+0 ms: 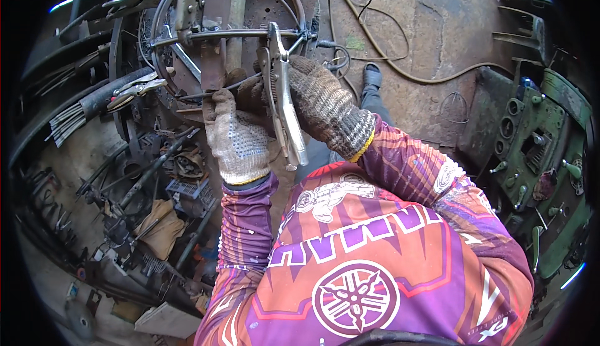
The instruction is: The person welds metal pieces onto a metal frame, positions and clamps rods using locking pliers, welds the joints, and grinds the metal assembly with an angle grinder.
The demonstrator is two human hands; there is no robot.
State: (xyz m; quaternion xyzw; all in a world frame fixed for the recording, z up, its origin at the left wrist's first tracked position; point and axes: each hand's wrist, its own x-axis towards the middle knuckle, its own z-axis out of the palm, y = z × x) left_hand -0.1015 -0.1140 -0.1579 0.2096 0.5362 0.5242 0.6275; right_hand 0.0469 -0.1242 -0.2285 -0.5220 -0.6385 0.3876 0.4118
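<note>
My left hand (236, 135), in a light knitted glove with blue dots, is closed with its fingertips on a thin metal rod (194, 97). My right hand (328, 103), in a darker grey-brown glove, is closed around a pair of silver locking pliers (287, 105). Some of its fingers pass behind the pliers and show at their left, close to the rod. The pliers' jaws are at the straight bar of a round metal frame (219, 34). Behind the hands stands a rusty flat metal piece (213, 65), partly covered by the gloves.
At left, an electrode holder with colored grips (135, 90) lies by a bundle of welding rods (67, 123). Tools and scrap crowd the lower left, with a brown cloth (160, 228). A cable (415, 79) crosses the floor. A green machine (531, 152) with levers stands at right.
</note>
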